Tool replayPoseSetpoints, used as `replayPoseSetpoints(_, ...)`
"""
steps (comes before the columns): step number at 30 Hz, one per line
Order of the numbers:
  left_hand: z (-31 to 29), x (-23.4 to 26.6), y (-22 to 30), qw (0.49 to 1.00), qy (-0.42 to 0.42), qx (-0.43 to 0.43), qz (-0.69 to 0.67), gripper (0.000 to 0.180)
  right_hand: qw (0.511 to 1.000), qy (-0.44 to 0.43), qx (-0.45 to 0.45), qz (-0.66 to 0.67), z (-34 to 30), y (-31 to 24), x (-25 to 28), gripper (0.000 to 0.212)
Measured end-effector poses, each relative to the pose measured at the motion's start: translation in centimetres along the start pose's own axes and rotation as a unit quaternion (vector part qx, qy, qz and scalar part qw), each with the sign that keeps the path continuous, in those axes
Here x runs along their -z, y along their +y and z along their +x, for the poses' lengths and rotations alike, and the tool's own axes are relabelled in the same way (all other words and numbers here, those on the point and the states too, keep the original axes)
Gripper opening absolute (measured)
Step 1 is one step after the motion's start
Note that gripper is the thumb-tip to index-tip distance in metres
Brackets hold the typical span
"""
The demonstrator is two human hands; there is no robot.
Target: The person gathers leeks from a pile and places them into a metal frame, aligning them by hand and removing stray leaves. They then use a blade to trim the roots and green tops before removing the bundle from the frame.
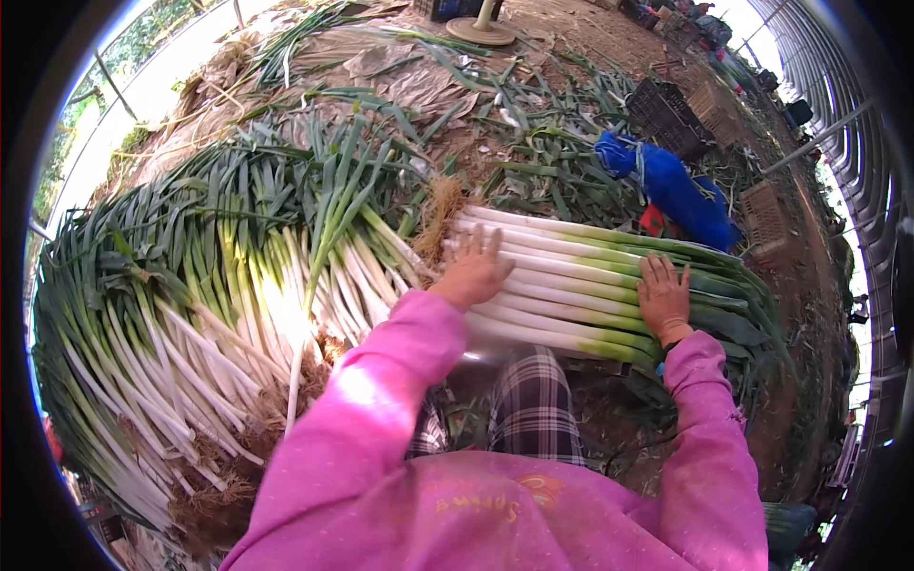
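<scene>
Several long leeks [543, 276] lie side by side in a flat row in front of me, white stalks to the left and green leaves to the right. Their brown roots [442, 217] bunch up at the left end. My left hand [473, 269] rests on the white stalks close to the roots, fingers spread. On the pale green part of the same row, my right hand [664, 297] lies flat with its fingers stretched out. Neither hand is wrapped round a stalk. What supports the row is mostly hidden beneath it.
A large heap of loose leeks [228, 276] fills the left side, roots toward me. Beyond the row are a blue bundle [676, 186], a black crate [669, 119] and cut green leaves [562, 171] on the soil. A round-based stand [481, 31] is at the far side.
</scene>
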State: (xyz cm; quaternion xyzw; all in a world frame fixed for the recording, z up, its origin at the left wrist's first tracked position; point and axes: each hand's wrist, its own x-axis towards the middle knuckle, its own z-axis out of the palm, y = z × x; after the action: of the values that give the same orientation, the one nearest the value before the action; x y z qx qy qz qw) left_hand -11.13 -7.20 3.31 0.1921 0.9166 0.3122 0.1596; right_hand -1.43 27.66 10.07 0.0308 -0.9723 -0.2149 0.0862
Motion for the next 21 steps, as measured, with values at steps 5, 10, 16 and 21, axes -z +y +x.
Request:
replayPoseSetpoints(5,0.9,-2.0,0.3,0.994,-0.016,0.103,0.046,0.079,0.999,0.043,-0.023,0.022,-0.2,-0.4,0.5,0.042)
replayPoseSetpoints(10,1.2,-2.2,-0.9,0.996,0.023,0.08,0.044,0.079,0.996,0.072,-0.017,0.046,0.1,-0.8,0.7,0.041)
replayPoseSetpoints(16,1.1,-0.4,-0.1,0.996,-0.062,0.064,0.007,0.08,0.994,0.081,-0.04,0.054,-0.6,0.1,-0.4,0.04)
replayPoseSetpoints(21,-1.7,-4.8,5.8,0.958,0.136,-0.254,-0.004,0.033,0.981,0.101,-0.038,0.16,-1.4,0.2,2.2,0.036)
